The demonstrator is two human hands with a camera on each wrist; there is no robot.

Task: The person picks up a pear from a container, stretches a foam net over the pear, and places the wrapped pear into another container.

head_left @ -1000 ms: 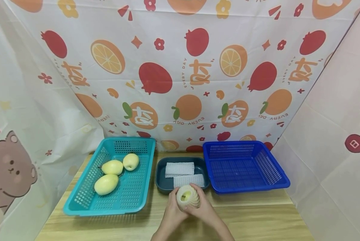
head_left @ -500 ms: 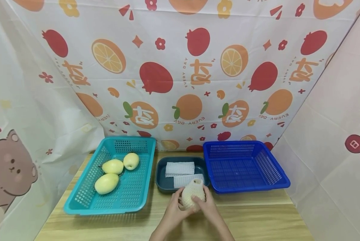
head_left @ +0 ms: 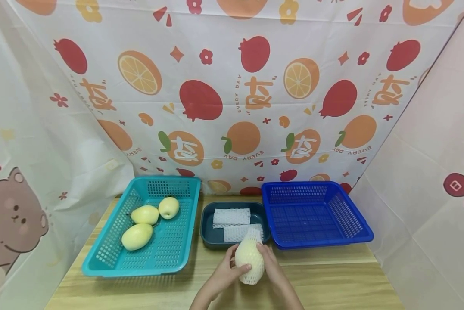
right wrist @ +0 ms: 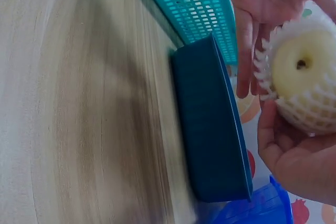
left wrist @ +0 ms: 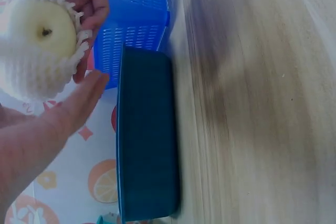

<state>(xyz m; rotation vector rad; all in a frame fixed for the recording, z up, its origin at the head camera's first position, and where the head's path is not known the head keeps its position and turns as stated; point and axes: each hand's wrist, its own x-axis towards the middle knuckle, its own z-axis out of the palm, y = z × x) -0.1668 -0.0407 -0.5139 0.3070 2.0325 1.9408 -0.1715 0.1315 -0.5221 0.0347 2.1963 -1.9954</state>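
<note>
In front of the dark teal tray, both hands hold a pale yellow pear (head_left: 249, 255) in a white foam net sleeve (head_left: 252, 271). The left hand (head_left: 228, 269) grips it from the left, thumb across its front. From the right, the right hand (head_left: 271, 262) holds its side with the fingers. Both wrist views show the pear's bare end (left wrist: 50, 27) with a small dark hollow, ringed by the sleeve's frilly edge. At the top the net narrows past the fruit, overlapping the tray in the head view.
The dark teal tray (head_left: 208, 239) contains flat white foam net sleeves (head_left: 232, 216). At the left, a turquoise basket (head_left: 177, 254) carries three pears (head_left: 137, 237). A blue basket (head_left: 309, 217) stands right of the tray on the wooden table (head_left: 332, 280). Printed cloth hangs behind and at both sides.
The hands have turned the pear: its stem end faced up toward the head camera, and now its netted side does. The sleeve's top now stretches upward beyond the fruit. Baskets and tray have not moved.
</note>
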